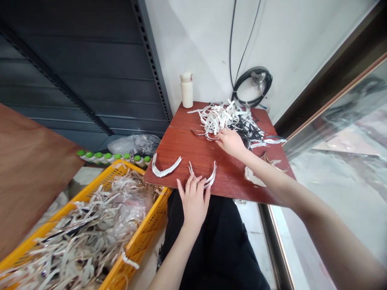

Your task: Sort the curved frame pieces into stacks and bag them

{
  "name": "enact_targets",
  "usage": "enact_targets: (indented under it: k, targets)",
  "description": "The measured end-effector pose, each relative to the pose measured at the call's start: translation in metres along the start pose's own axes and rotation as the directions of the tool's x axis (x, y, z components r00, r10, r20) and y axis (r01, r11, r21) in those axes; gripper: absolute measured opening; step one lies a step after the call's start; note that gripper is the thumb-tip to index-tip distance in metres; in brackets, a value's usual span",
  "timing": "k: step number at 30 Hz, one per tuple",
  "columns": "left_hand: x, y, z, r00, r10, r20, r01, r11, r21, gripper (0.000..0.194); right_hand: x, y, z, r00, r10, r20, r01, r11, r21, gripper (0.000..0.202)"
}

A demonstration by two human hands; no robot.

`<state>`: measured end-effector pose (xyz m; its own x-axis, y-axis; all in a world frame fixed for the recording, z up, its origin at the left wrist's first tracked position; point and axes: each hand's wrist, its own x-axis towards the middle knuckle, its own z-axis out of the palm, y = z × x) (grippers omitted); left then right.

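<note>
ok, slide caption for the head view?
At a brown table, left hand on a curved strip bundle, right hand at a loose strip pile; strip-filled yellow crate alongside.

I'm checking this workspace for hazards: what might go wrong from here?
The curved strip bundle under the left hand lies near the front edge of the table, so it might slip off. The piled strips overlap, so the right hand could drag several out together.

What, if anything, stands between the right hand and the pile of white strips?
Nothing visible does: the right hand is at the near edge of the white strips. The dark strips lie to their right, and the bottle stands off to their left.
</note>
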<state>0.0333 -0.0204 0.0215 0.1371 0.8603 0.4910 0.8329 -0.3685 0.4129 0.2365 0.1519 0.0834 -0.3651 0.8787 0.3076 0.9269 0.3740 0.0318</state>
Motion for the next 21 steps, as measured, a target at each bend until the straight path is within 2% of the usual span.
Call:
enact_targets:
  k: [3, 6, 12, 17, 21]
  targets:
    - [0.003, 0.001, -0.002, 1.000, 0.015, -0.002, -0.015, 1.000, -0.024, 0.013, 0.010, -0.006, 0.013, 0.999, -0.026, 0.028, 0.027, 0.999, -0.032, 0.020]
    - [0.003, -0.004, -0.003, 0.997, 0.072, 0.024, -0.071, 0.997, -0.037, 0.016, 0.017, -0.011, 0.023, 1.000, -0.025, 0.017, 0.025, 1.000, -0.006, 0.021]
    - [0.002, -0.018, -0.009, 0.984, 0.149, 0.095, -0.144, 0.988, -0.056, 0.028, 0.019, -0.015, 0.016, 0.991, -0.069, -0.116, 0.075, 0.996, 0.047, 0.022]
    - [0.003, -0.021, -0.012, 0.993, 0.091, 0.074, -0.089, 0.995, -0.034, 0.025, 0.017, -0.008, -0.003, 0.987, 0.016, -0.162, 0.029, 0.961, 0.274, 0.019]
    - [0.002, -0.021, -0.011, 0.994, 0.086, 0.068, -0.083, 0.995, -0.049, 0.021, 0.008, 0.003, -0.017, 0.982, 0.145, -0.120, -0.057, 0.839, 0.540, 0.016]
